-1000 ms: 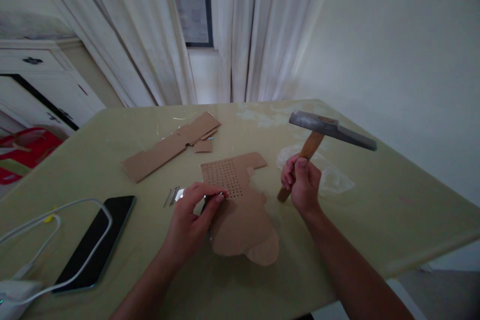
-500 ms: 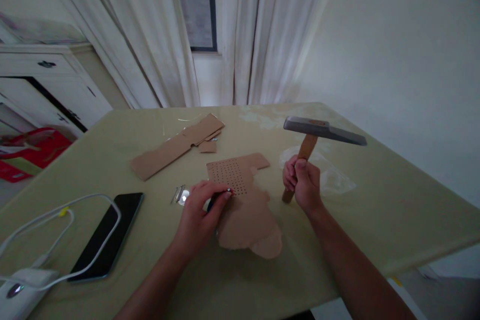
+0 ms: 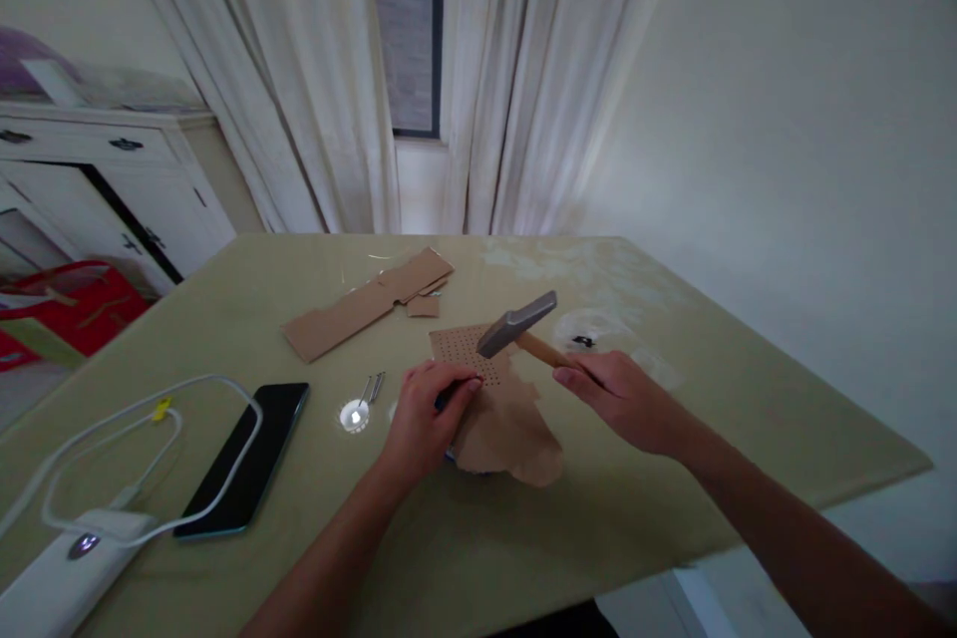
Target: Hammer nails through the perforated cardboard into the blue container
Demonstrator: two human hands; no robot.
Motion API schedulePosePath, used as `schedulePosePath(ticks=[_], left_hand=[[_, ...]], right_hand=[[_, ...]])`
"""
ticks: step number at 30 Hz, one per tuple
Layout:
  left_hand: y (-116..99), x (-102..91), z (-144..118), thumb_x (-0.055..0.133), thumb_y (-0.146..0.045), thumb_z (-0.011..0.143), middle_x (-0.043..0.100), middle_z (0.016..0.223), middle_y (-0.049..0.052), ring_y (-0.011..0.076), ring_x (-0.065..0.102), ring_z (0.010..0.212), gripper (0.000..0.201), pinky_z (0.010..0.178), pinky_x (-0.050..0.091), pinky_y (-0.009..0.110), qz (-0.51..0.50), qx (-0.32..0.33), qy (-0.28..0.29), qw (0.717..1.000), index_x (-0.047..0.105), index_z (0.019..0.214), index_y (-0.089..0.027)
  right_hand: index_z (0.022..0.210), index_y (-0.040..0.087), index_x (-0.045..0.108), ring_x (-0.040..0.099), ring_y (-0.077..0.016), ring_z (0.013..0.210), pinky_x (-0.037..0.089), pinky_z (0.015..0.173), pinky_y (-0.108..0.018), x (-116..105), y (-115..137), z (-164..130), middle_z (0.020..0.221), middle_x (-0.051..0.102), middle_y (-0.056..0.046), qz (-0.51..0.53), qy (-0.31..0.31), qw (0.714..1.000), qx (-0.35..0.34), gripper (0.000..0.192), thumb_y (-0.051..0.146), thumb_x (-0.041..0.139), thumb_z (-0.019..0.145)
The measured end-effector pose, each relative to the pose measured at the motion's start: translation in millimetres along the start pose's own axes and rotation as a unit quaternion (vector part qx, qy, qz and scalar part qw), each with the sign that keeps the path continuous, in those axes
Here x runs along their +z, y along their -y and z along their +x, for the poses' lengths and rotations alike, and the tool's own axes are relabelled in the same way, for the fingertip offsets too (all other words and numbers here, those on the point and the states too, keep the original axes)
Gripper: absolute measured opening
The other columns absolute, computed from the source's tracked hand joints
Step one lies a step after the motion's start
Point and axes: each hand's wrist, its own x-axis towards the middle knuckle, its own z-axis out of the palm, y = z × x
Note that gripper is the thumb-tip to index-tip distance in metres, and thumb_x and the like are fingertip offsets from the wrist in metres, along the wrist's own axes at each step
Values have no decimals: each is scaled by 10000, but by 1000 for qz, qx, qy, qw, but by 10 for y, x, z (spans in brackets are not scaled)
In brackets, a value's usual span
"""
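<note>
Gripping a hammer [image 3: 515, 324], right hand [image 3: 628, 401] holds it above cardboard [image 3: 497, 431], part holed, part bare. Left hand [image 3: 425, 416] pinches, contents unclear.

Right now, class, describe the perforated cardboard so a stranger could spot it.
On the greenish table, find the left hand. At its fingertips lies ragged cardboard; a grid of dark holes sets it apart from the plain cardboard strip farther back.
</note>
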Motion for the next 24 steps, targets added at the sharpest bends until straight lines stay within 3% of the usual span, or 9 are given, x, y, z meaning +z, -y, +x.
schedulePosePath(ticks=[5, 12, 20, 24], left_hand=[[1, 11, 4, 701, -301, 1009, 844, 915, 35, 249, 745, 870, 143, 854, 495, 393, 3, 1, -6, 1000, 841, 990, -277], [12, 27, 12, 686, -308, 1013, 846, 921, 45, 240, 750, 861, 164, 840, 517, 378, 3, -1, -8, 1000, 843, 992, -264], [15, 31, -7, 668, -285, 1007, 834, 900, 54, 250, 743, 871, 165, 860, 518, 401, 27, 2, -13, 1000, 826, 986, -243], [18, 38, -17, 673, -291, 1011, 847, 939, 55, 256, 755, 907, 161, 894, 518, 415, 26, 4, -15, 1000, 828, 987, -253]], right_hand=[[714, 229, 604, 559, -195, 636, 320, 642, -352, -178, 116, -86, 648, 611, -27, -125, 46, 991, 0, 632, 689, 423, 1109], [720, 234, 577, 547, -199, 622, 287, 642, -362, -321, 269, -19, 645, 607, -26, -129, 69, 989, 3, 601, 651, 414, 1121], [675, 225, 560, 523, -185, 612, 256, 627, -357, -207, 295, 46, 624, 572, -15, -141, 85, 986, 12, 574, 574, 479, 1123], [671, 228, 568, 523, -182, 599, 271, 623, -360, -267, 309, 87, 619, 578, -13, -121, 63, 991, 0, 588, 602, 479, 1115]])
